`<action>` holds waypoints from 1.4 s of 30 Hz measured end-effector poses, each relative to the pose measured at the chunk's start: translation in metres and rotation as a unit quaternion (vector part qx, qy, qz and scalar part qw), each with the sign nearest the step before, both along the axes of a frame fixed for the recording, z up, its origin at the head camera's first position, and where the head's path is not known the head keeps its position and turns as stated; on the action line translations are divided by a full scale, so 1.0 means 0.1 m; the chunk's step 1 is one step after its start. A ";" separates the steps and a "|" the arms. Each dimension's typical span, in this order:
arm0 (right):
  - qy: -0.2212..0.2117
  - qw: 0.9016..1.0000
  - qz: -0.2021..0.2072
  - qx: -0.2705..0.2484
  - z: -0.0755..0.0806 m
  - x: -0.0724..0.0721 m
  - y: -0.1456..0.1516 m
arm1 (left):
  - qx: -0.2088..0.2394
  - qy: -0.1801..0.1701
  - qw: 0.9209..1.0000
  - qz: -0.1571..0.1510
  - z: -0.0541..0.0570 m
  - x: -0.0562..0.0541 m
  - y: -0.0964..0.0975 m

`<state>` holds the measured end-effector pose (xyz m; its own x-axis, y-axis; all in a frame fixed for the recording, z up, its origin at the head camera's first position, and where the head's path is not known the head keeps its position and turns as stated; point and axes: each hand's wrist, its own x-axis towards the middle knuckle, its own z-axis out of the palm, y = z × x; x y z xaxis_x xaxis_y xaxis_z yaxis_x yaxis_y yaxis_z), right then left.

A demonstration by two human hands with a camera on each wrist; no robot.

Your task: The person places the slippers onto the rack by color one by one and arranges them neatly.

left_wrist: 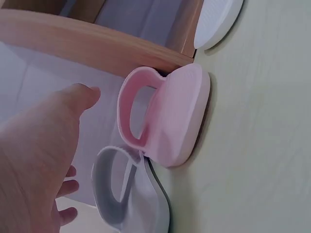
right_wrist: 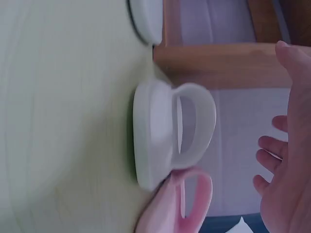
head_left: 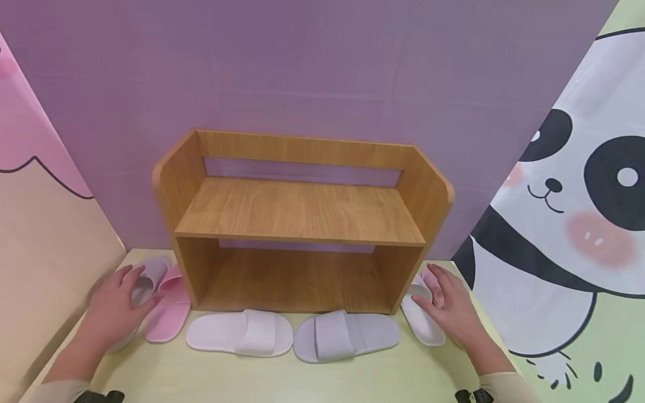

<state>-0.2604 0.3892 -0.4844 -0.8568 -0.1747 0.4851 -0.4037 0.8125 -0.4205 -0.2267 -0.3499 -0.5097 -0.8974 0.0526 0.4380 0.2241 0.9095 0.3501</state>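
Over the slippers on the left side hovers my left hand, fingers spread and relaxed, holding nothing. Beneath and beside it lie a grey slipper and a pink slipper, side by side; the hand partly covers the grey one in the head view. My right hand is likewise held above a white slipper and a pink slipper, its fingers loosely bent and apart from both. That pink slipper is mostly hidden behind the hand in the head view.
A two-tier wooden shelf stands between the hands against a purple backdrop. Along its front lie a white slipper and a grey slipper, in line. All rest on a pale table. A panda-printed panel borders the right.
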 end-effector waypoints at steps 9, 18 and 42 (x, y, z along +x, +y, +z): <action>0.003 0.997 -0.015 -0.080 -0.02 0.10 -0.22 | 0.049 0.016 0.999 0.000 -0.17 0.12 -0.15; 0.004 0.988 -0.026 -0.151 -0.05 0.13 -0.40 | 0.041 -0.054 0.997 0.044 -0.16 0.26 -0.28; 0.102 0.956 -0.073 -0.265 -0.18 0.07 -0.84 | -0.012 -0.118 0.992 0.054 -0.13 0.54 -0.32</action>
